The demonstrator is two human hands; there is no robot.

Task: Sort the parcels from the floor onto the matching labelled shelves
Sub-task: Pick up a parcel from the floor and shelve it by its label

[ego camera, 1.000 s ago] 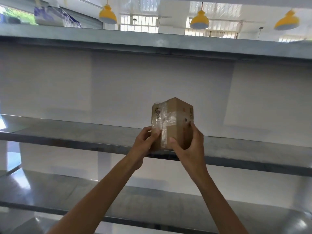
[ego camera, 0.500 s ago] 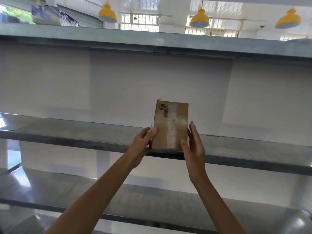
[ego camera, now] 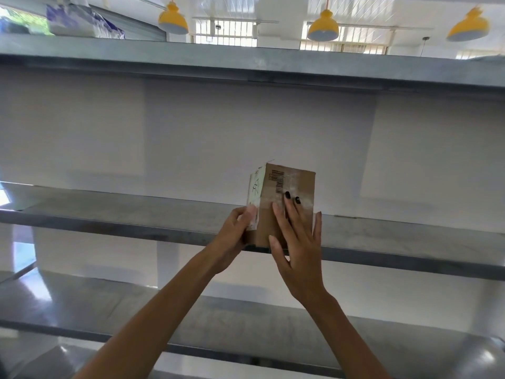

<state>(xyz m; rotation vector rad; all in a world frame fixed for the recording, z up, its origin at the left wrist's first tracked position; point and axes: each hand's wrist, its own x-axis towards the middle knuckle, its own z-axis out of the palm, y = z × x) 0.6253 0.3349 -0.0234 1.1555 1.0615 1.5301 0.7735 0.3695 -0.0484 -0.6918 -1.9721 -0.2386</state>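
Observation:
A small brown cardboard parcel (ego camera: 296, 184) stands upright at the front edge of the middle grey metal shelf (ego camera: 136, 217). A barcode label is on its front face and a white label with handwriting on its left side. My left hand (ego camera: 235, 236) grips the parcel's lower left corner. My right hand (ego camera: 297, 242) lies flat against its front face with fingers spread. No shelf labels are readable.
A higher shelf (ego camera: 246, 61) runs above, with a blue-and-white package (ego camera: 82, 23) on its far left. A lower shelf (ego camera: 246, 329) lies below my arms. A white back panel closes the rack. Yellow pendant lamps (ego camera: 322, 26) hang beyond.
The parcel turned so its white-labelled left side now shows, and it sits further onto the shelf. My right hand moved from the parcel's right edge to flat on its front.

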